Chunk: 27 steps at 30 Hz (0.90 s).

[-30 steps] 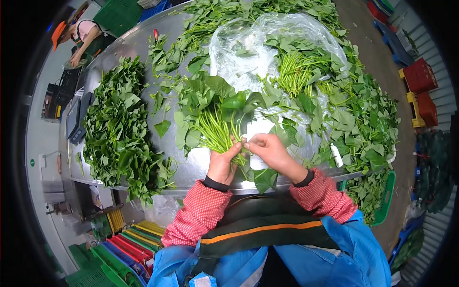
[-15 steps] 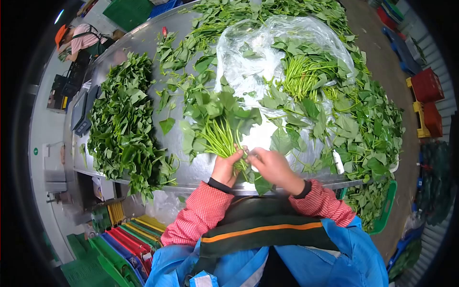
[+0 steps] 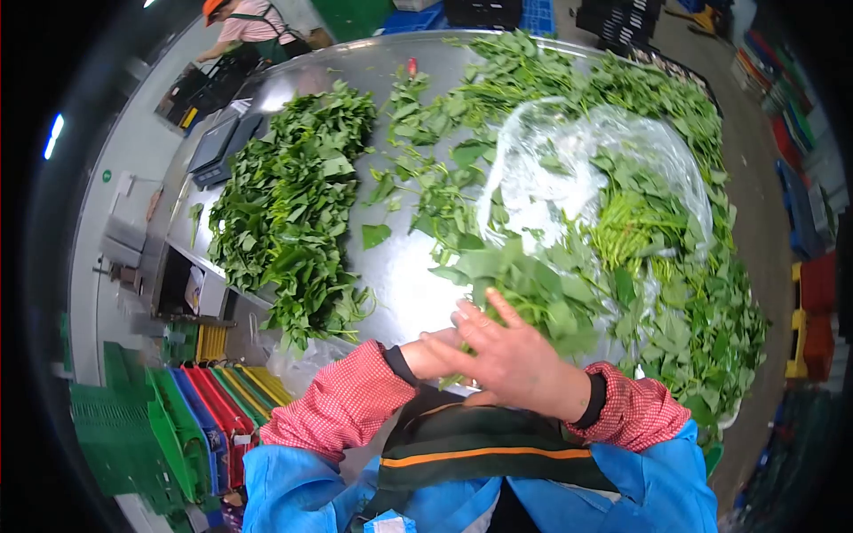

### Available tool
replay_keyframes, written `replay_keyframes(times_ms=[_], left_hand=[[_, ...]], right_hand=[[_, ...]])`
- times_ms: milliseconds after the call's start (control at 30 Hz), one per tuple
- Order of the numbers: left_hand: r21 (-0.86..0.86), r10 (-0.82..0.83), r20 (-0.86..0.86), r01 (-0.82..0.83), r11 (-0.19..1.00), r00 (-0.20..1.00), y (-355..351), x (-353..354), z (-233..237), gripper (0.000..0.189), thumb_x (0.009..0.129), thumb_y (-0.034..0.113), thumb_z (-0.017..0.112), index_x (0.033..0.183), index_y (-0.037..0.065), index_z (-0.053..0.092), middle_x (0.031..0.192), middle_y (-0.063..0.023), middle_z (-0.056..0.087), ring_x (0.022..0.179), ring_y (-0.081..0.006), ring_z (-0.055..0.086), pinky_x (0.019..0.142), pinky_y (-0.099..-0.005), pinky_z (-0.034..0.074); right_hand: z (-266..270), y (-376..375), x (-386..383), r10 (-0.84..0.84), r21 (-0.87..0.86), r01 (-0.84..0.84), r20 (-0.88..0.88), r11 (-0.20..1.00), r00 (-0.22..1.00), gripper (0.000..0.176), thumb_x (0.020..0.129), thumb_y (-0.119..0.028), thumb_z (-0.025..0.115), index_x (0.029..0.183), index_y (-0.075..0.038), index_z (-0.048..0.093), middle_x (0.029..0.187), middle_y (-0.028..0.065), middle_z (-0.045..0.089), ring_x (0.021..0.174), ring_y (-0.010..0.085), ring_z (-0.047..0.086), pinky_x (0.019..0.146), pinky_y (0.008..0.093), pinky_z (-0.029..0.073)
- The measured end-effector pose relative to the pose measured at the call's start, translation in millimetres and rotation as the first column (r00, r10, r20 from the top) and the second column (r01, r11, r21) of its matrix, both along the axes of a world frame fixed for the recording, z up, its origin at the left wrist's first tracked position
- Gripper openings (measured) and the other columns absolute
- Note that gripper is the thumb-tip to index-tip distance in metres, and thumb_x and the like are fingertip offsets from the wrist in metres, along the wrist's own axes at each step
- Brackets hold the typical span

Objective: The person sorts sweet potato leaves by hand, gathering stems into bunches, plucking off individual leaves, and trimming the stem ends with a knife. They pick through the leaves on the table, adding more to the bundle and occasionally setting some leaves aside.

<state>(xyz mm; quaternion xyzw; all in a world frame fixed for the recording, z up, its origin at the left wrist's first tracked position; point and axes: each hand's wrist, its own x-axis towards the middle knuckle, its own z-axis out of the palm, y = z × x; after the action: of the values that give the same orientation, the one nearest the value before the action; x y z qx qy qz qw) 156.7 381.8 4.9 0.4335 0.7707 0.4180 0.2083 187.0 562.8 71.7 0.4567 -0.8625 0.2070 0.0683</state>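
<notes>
My left hand (image 3: 433, 354) is closed round the stem end of a bunch of leafy greens (image 3: 536, 282); its fingers and the stems are mostly covered by my other hand. The leaves point away from me, toward the right. My right hand (image 3: 524, 362) lies across the left one and against the near side of the bunch, its fingers stretched out and apart. Just beyond, a clear plastic bag (image 3: 530, 164) lies spread out with a pile of cut green stems (image 3: 622, 231) on it.
Bundled greens form a long heap (image 3: 289, 204) on the left of the metal table (image 3: 391, 275). Loose greens (image 3: 702, 311) line the right side. A scale (image 3: 218, 149) stands at the left edge, near a person (image 3: 253, 27). Coloured crates (image 3: 209, 417) are stacked below left.
The view has swung left, so the table appears shifted right. My right hand has gone from pinching at the stems to lying spread over my left hand and the bunch.
</notes>
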Motion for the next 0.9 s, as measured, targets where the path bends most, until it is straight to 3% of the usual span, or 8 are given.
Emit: replay_keyframes(times_ms=[67, 200, 233, 367, 467, 600, 700, 900], left_hand=[[-0.317, 0.143, 0.667, 0.105, 0.943, 0.731, -10, -11, 36, 0.021, 0.079, 0.011, 0.066, 0.099, 0.003, 0.067, 0.082, -0.0086, 0.068, 0.075, -0.0156, 0.063, 0.071, -0.0297, 0.05], [-0.101, 0.028, 0.875, 0.126, 0.987, 0.483, -36, -36, 43, 0.018, 0.081, 0.011, 0.065, 0.093, -0.001, 0.066, 0.077, -0.0058, 0.067, 0.071, -0.0114, 0.061, 0.063, -0.0265, 0.048], [-0.06, -0.006, 0.883, 0.126, 0.99, 0.469, -42, -41, 38, 0.023, 0.086, 0.02, 0.063, 0.094, -0.002, 0.065, 0.079, -0.0046, 0.067, 0.069, -0.0107, 0.06, 0.063, -0.0252, 0.047], [-0.169, 0.036, 0.759, 0.143, 0.975, 0.65, -86, -82, 39, 0.03, 0.093, 0.03, 0.057, 0.089, 0.0, 0.063, 0.074, -0.0057, 0.065, 0.064, -0.0115, 0.061, 0.059, -0.0254, 0.049], [-0.093, 0.057, 0.867, 0.047, 0.995, 0.496, -140, -107, 40, 0.033, 0.095, 0.031, 0.054, 0.082, 0.002, 0.062, 0.068, -0.0055, 0.064, 0.058, -0.0111, 0.061, 0.054, -0.0247, 0.049], [-0.167, 0.131, 0.845, 0.022, 0.986, 0.518, -198, -117, 13, 0.032, 0.096, 0.03, 0.052, 0.084, 0.002, 0.062, 0.066, -0.0046, 0.064, 0.056, -0.0096, 0.06, 0.051, -0.0232, 0.048], [-0.062, 0.03, 0.869, 0.049, 0.997, 0.493, -209, -102, -11, 0.028, 0.097, 0.028, 0.051, 0.087, 0.003, 0.061, 0.069, -0.0018, 0.062, 0.06, -0.007, 0.059, 0.054, -0.0217, 0.047], [0.097, -0.093, 0.888, 0.015, 0.995, 0.45, -255, -102, 6, 0.027, 0.098, 0.026, 0.05, 0.088, 0.003, 0.059, 0.071, 0.0004, 0.06, 0.062, -0.0056, 0.056, 0.059, -0.0216, 0.046]], right_hand=[[2, 3, -12, -0.056, 0.139, 0.041, 0.108, 0.989, 0.993, 0.098, 0.056, -0.049, 0.079, 0.139, -0.017, 0.039, 0.112, 0.0177, 0.056, 0.123, 0.0323, 0.046, 0.107, 0.0552, 0.027], [9, -11, -25, -0.138, 0.211, 0.107, 0.136, 0.972, 0.981, 0.099, 0.059, -0.038, 0.081, 0.143, -0.017, 0.033, 0.106, 0.0102, 0.052, 0.112, 0.0279, 0.049, 0.106, 0.0546, 0.03], [10, -19, -30, -0.148, 0.233, 0.127, 0.072, 0.964, 0.986, 0.09, 0.063, -0.025, 0.078, 0.142, -0.015, 0.035, 0.096, 0.0091, 0.051, 0.099, 0.0271, 0.053, 0.097, 0.0477, 0.04], [-14, -38, -66, -0.175, 0.139, 0.161, 0.099, 0.977, 0.98, 0.076, 0.063, -0.002, 0.067, 0.135, -0.007, 0.042, 0.085, 0.0111, 0.05, 0.078, 0.0279, 0.052, 0.071, 0.0372, 0.044], [-4, -54, -103, -0.31, 0.171, 0.287, 0.131, 0.943, 0.942, 0.074, 0.063, -0.003, 0.069, 0.132, -0.004, 0.042, 0.085, 0.013, 0.051, 0.08, 0.03, 0.053, 0.072, 0.0388, 0.045], [-1, -83, -156, -0.358, 0.09, 0.349, 0.124, 0.933, 0.925, 0.075, 0.062, -0.003, 0.07, 0.131, -0.001, 0.041, 0.092, 0.0163, 0.055, 0.088, 0.0332, 0.055, 0.075, 0.041, 0.046], [1, -120, -210, -0.364, 0.028, 0.363, 0.14, 0.931, 0.921, 0.074, 0.063, -0.002, 0.068, 0.131, -0.002, 0.039, 0.105, 0.0193, 0.058, 0.099, 0.0361, 0.056, 0.083, 0.0415, 0.047], [11, -174, -364, -0.519, -0.067, 0.522, 0.064, 0.85, 0.853, 0.063, 0.07, -0.007, 0.063, 0.128, -0.003, 0.041, 0.103, 0.0234, 0.06, 0.096, 0.04, 0.059, 0.08, 0.0444, 0.049]])
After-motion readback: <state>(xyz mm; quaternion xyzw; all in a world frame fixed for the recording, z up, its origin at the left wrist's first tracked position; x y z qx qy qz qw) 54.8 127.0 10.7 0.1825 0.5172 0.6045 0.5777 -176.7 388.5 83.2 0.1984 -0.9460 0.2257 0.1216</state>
